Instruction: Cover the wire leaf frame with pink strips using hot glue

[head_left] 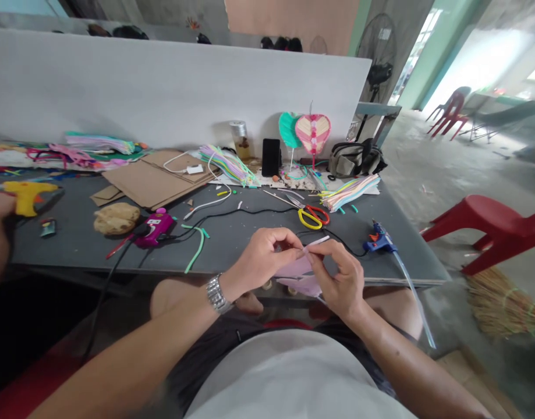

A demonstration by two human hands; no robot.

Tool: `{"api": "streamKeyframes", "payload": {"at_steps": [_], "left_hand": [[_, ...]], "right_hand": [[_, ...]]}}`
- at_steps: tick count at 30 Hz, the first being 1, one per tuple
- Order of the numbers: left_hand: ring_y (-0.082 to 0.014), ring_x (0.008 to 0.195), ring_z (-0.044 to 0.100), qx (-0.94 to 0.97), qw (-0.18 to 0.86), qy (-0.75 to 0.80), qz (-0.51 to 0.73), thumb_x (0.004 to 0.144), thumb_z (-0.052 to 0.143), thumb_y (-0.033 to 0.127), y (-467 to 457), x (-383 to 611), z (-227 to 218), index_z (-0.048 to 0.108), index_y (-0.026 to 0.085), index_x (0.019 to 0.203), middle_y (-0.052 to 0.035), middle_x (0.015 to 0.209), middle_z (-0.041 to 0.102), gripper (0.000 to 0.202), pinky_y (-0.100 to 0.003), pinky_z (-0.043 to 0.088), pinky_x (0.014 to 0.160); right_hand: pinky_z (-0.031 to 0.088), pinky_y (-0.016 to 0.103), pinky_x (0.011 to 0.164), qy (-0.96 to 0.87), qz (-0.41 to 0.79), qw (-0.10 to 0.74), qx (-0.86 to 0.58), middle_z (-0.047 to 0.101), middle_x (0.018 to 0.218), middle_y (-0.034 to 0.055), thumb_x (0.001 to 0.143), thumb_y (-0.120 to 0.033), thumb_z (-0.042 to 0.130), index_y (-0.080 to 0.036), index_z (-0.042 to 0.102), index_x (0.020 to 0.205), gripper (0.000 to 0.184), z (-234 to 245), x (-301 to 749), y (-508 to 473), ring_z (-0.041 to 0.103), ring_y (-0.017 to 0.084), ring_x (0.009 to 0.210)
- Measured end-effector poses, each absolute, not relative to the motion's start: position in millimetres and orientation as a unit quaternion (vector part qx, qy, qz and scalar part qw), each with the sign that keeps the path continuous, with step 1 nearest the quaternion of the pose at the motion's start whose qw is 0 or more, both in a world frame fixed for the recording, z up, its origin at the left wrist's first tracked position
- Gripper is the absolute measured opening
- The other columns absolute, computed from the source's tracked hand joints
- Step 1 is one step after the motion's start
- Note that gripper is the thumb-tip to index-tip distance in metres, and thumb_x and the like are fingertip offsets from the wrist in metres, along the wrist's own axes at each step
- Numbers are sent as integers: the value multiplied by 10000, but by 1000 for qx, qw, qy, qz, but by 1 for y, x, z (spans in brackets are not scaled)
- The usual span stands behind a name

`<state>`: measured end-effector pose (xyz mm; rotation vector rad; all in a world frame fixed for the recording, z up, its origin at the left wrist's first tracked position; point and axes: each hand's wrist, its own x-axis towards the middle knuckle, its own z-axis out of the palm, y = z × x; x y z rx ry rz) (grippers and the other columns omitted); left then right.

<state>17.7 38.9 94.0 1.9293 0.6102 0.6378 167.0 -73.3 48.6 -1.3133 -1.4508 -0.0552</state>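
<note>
My left hand [267, 253], with a metal watch on its wrist, pinches a light purple craft piece [296, 267] at the table's front edge. My right hand [339, 273] pinches the same piece from the other side, so the fingertips of both hands nearly meet. The piece looks thin and flat, with a pale narrow strip at its top; its exact kind is unclear. Beyond my hands lie scissors [313, 216] with yellow and orange handles. A blue glue gun [381, 241] with a long clear glue stick rests to the right of my right hand.
A purple power socket [156, 227] with black cords and a brown stone-like lump [116, 219] sit left. Farther back are cardboard sheets [162, 174], a black phone [271, 157], heart-shaped fans [313, 134] and strip bundles [350, 192]. Another person's hand [0, 224] holds a yellow glue gun [28, 196].
</note>
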Motion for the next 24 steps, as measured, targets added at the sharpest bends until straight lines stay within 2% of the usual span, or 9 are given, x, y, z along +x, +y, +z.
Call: {"api": "streamKeyframes", "payload": {"at_steps": [5,10,14,17,20,22,24], "left_hand": [[-138,708,612,808,467,216,286,823,654,214,29,13,107,723,178,773,-12,747,715,93,-241,438,681],[-144,703,610,806,449,203,326,827,676,201,26,9,115,718,190,760,-19,757,707,80,-248,448,680],[-164,748,635,797,429,168,391,836,701,192,25,7,122,730,203,780,-41,802,706,64,-264,480,703],[-184,843,661,793,393,150,441,843,733,206,23,4,128,747,217,845,-60,891,712,18,-290,510,788],[-211,974,653,768,311,185,529,781,812,226,17,0,134,721,221,859,-73,1017,699,120,-324,500,898],[-202,923,647,754,274,209,559,764,818,222,12,-4,136,680,218,789,-54,942,694,140,-314,501,863],[-176,791,640,759,294,224,536,803,766,211,7,-8,135,676,217,758,-29,812,690,101,-286,504,755]], "right_hand": [[481,316,738,-615,-14,564,-551,698,843,3,943,-127,615,-232,667,986,124,58,161,-81,632,156,758],[499,326,748,-590,-10,607,-533,680,921,30,924,-150,657,-236,658,1082,180,53,165,-87,622,171,815],[507,327,702,-597,-4,617,-513,655,912,46,925,-134,641,-225,637,1005,121,58,168,-90,618,181,811],[504,343,701,-653,-81,586,-472,661,915,53,913,-57,615,-227,630,1035,209,73,168,-90,623,186,815],[486,365,699,-699,-212,527,-435,674,903,64,893,-22,608,-219,629,1083,275,89,166,-88,619,193,805],[461,368,684,-710,-289,484,-421,684,880,64,890,-30,606,-209,637,1065,252,94,167,-86,611,192,781],[438,364,680,-718,-343,446,-409,695,865,57,895,-50,613,-203,652,1036,212,95,169,-84,605,184,761]]}}
